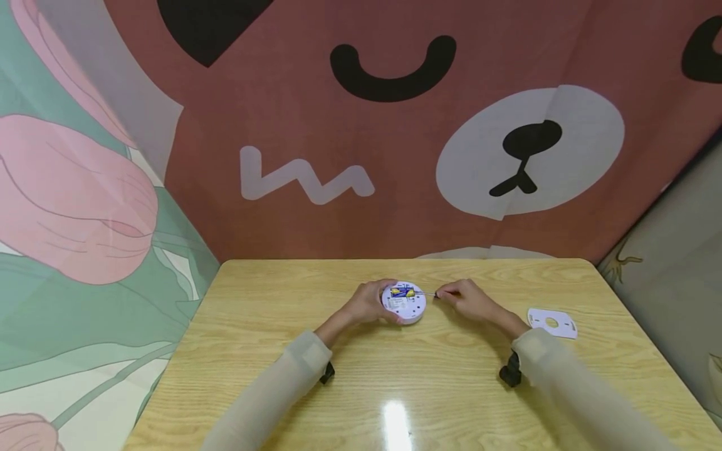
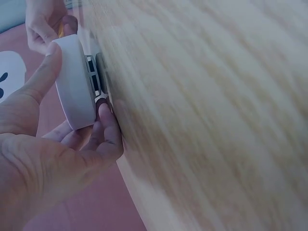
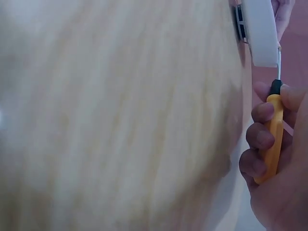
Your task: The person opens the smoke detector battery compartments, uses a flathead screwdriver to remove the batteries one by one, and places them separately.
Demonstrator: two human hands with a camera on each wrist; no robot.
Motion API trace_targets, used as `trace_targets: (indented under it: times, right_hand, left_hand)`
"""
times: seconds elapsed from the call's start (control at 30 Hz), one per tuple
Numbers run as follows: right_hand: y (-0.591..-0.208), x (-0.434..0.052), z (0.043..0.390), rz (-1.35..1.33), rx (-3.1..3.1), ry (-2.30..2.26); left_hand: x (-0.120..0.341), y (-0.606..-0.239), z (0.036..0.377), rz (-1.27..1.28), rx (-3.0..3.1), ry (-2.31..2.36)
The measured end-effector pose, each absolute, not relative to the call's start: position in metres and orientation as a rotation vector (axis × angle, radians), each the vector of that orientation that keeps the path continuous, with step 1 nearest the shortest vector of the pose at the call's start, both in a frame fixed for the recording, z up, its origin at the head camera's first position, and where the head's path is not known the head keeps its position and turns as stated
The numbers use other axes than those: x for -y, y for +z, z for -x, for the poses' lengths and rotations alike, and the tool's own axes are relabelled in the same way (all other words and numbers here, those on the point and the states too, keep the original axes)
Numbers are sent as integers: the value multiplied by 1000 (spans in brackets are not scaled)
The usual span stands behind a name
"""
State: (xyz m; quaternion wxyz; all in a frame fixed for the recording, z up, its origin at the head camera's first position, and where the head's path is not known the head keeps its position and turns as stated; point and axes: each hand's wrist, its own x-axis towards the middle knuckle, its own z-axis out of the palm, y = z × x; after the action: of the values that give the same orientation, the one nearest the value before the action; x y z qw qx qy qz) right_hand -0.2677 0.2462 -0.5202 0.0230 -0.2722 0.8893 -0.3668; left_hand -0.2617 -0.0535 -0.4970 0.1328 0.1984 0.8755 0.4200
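Round white plastic device (image 1: 403,302), its upturned face showing a blue-and-yellow battery, sits on the light wooden table (image 1: 395,382) near the middle. Left hand (image 1: 369,302) grasps its rim, thumb and fingers curled round the edge. Right hand (image 1: 468,299) clenches a yellow-handled screwdriver (image 3: 272,137), whose thin metal shaft reaches the device's side. Off to the right, well apart, lies a flat white mounting plate (image 1: 553,322).
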Motion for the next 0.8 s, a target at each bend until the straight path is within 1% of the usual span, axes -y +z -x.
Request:
trace_targets:
  times: [0.23,0.8]
  right_hand:
    - [-529,-248,265,822,-2699,-1208]
    - [-529,-248,263,782,-2700,-1239]
  left_hand:
    - [54,-498,262,-575,-2553,1200]
    - [56,-500,263,-569,-2536,1215]
